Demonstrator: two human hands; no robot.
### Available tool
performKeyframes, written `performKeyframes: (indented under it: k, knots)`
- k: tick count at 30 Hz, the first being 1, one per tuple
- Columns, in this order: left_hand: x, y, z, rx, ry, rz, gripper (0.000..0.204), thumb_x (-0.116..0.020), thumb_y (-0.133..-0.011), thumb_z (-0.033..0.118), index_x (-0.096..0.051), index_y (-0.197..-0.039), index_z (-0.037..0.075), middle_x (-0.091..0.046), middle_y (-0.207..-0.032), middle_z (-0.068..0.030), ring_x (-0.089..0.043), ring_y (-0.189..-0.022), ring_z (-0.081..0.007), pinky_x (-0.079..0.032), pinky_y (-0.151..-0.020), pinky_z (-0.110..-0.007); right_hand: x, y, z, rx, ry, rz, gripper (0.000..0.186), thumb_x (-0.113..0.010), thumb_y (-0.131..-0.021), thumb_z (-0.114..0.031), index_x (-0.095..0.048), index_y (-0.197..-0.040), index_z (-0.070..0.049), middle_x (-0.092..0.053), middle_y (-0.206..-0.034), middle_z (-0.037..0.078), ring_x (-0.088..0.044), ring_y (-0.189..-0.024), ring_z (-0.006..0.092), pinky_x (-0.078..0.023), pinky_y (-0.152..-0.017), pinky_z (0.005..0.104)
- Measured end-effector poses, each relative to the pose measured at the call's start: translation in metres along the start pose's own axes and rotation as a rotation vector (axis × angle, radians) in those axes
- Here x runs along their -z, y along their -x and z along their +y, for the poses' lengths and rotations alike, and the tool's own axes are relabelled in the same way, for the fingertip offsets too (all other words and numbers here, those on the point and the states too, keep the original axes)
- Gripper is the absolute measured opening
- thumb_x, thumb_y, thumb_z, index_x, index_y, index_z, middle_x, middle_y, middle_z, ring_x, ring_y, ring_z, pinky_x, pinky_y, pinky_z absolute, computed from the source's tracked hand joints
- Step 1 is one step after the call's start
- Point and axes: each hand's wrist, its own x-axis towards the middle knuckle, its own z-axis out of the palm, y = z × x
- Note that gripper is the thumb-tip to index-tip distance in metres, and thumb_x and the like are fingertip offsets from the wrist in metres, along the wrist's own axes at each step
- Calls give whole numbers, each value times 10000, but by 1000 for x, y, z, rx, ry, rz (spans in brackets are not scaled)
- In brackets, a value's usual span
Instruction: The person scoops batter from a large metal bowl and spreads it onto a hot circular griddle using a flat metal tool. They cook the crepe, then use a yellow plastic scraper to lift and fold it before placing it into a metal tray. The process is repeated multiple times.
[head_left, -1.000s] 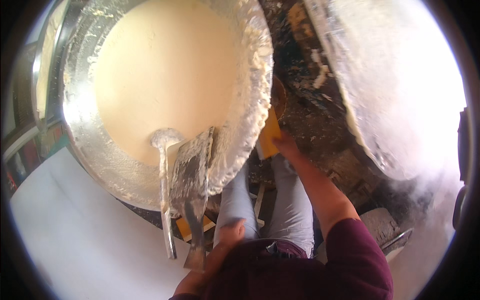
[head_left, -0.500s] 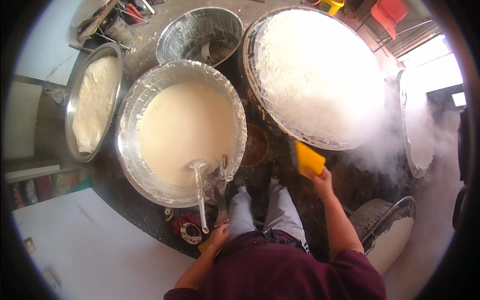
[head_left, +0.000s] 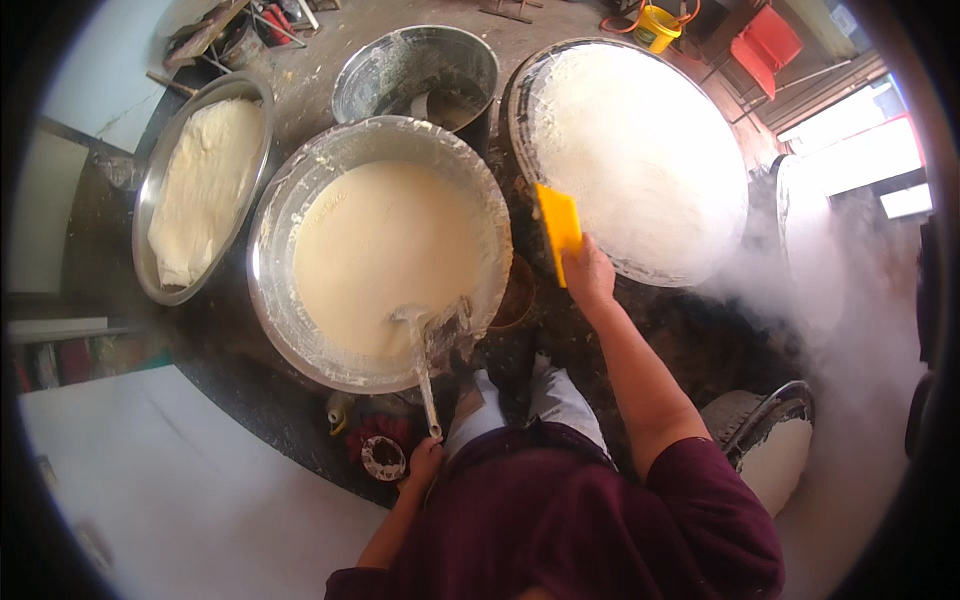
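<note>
My right hand (head_left: pixel 592 270) grips a yellow flat scraper (head_left: pixel 555 225) at the left rim of a large round steaming pan (head_left: pixel 640 160) with a white layer on it. A steel basin (head_left: pixel 272 255) of pale cream batter (head_left: pixel 360 240) sits in front of me, with a long-handled ladle (head_left: pixel 425 385) and a batter-caked metal blade (head_left: pixel 455 325) at its near right edge. My left hand (head_left: pixel 425 460) is low beside the ladle's handle end, fingers curled; what it holds is hidden.
An oval tray of dough (head_left: pixel 200 190) lies left. Beyond are a metal tub (head_left: pixel 410 65), a yellow bucket (head_left: pixel 655 30) and a red chair (head_left: pixel 765 55). A white surface (head_left: pixel 170 470) fills the lower left; another pan (head_left: pixel 770 445) stands by my right, in drifting steam.
My right hand has risen from low beside the basin, carrying the yellow scraper forward and up to the steaming pan's edge. The view has widened over the surrounding pans.
</note>
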Motion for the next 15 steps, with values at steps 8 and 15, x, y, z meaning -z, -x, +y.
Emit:
performKeyframes:
  k: [8, 15]
  knots:
    - [6, -9, -32, -11, 145, 20, 304, -479, -800, 156, -613, -1036, 19, -645, -897, -152, -627, -816, -247, -477, -730, -327, 0, 21, 2, 34, -65, -37, 348, -556, -792, -266, -520, -1060, -46, -612, -907, 222, -569, -888, 392, -449, -747, 453]
    - [24, -1, -53, 33, 220, -7, 311, -475, -797, 126, -595, -1064, 23, -638, -794, -92, -601, -617, -149, -482, -579, -282, -24, 81, -3, 523, -91, 112, 377, -509, -730, -47, -554, -1103, -85, -608, -998, 158, -562, -912, 339, -463, -791, 409]
